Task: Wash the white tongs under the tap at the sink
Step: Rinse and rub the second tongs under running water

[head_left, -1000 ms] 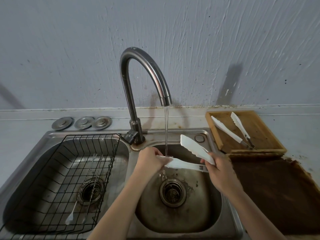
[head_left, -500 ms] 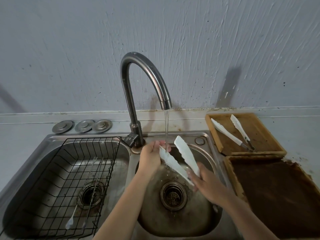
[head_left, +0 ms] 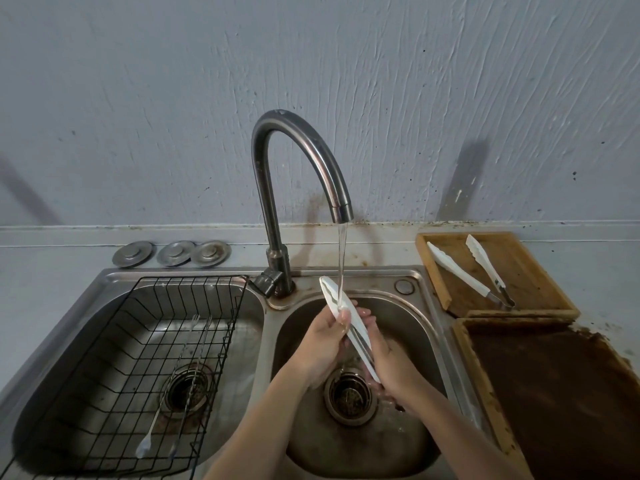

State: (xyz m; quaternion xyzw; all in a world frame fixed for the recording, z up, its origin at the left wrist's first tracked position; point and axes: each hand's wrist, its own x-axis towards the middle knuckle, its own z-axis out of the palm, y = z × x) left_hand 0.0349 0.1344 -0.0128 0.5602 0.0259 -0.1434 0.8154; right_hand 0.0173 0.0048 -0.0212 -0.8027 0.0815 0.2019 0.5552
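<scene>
White tongs are held over the right sink basin, their two arms pressed together and tips pointing up toward the back. Water runs from the curved steel tap onto the tongs' upper part. My left hand pinches the tongs near the middle with the thumb on top. My right hand grips the lower handle end from the right side.
A black wire rack with a few thin utensils sits in the left basin. Three metal drain covers lie behind it. A wooden tray at the right holds a second pair of white tongs. A dark stained board lies nearer.
The tongs' arms went from spread apart to squeezed together. They turned from lying across the basin to pointing up into the stream. Both hands moved closer together.
</scene>
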